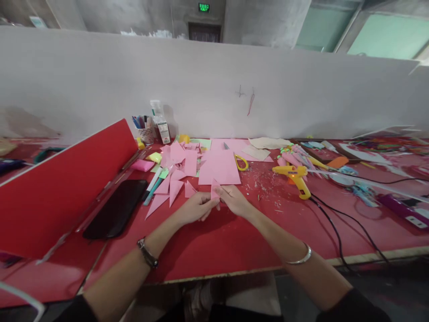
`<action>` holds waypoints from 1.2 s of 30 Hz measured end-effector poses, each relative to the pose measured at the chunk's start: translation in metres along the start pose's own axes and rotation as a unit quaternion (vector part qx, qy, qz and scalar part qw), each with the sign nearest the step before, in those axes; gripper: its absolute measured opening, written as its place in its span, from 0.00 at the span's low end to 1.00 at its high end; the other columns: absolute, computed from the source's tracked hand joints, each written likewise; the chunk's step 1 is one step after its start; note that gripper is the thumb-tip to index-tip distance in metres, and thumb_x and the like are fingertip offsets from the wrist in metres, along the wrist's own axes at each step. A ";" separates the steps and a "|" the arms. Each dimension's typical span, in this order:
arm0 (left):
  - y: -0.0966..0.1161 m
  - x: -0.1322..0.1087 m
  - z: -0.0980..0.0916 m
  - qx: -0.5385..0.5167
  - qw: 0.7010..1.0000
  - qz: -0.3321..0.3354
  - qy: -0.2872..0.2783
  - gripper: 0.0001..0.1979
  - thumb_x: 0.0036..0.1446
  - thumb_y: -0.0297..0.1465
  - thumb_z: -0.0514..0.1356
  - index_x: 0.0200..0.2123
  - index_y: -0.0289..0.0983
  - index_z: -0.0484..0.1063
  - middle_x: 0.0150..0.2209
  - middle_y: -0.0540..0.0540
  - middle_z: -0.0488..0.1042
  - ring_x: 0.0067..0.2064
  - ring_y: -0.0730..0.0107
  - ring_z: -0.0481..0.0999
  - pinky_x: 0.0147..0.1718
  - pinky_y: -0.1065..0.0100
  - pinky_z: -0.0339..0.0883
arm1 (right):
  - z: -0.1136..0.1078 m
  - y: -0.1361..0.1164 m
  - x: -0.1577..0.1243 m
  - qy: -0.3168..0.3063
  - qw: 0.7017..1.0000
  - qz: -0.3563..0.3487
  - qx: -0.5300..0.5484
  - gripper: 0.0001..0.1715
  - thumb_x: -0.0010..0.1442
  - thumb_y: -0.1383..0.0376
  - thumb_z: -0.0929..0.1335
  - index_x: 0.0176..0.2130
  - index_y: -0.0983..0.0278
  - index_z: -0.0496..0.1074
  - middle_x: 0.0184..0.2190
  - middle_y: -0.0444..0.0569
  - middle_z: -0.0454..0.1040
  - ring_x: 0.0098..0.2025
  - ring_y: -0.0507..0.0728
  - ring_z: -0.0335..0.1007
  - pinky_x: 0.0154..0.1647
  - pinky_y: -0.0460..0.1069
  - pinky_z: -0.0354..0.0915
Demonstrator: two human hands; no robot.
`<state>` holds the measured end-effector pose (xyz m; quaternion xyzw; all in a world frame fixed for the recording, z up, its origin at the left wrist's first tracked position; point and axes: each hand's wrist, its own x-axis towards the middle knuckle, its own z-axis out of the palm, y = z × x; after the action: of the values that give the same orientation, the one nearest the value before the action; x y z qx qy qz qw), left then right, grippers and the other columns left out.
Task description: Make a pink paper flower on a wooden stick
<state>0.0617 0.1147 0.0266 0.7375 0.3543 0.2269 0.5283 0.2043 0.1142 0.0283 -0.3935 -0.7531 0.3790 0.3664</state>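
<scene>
Both my hands meet over the middle of the red table, around a small folded piece of pink paper (215, 189). My left hand (197, 207) closes on its lower left side, and my right hand (233, 200) pinches it from the right. The fingers partly hide the lower part of the paper. Just behind them lie pink sheets (219, 167), with yellow-handled scissors (241, 163) beside them. Cut pink pieces (177, 185) are heaped to the left of the sheets.
On the right lie a yellow glue gun (295, 176) with a black cord and a purple power strip (402, 209). At left are a black phone (115, 209), markers (157, 187) and a slanting red board (67, 188). A pen cup (146, 134) and bottle (160, 125) stand near the white partition.
</scene>
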 end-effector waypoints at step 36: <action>-0.010 0.004 0.005 -0.044 0.998 0.007 -0.041 0.16 0.54 0.38 0.49 0.25 0.32 0.66 0.10 0.57 0.61 0.14 0.82 0.58 0.18 0.78 0.54 | -0.008 0.012 0.002 -0.034 0.995 0.012 -0.097 0.39 0.53 0.43 0.50 0.11 0.67 0.62 0.09 0.44 0.60 0.13 0.45 0.49 0.14 0.42 0.46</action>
<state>0.0647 0.1168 0.0152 0.7246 0.3168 0.2160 0.5727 0.2141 0.1230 0.0226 -0.4228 -0.7935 0.3219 0.2966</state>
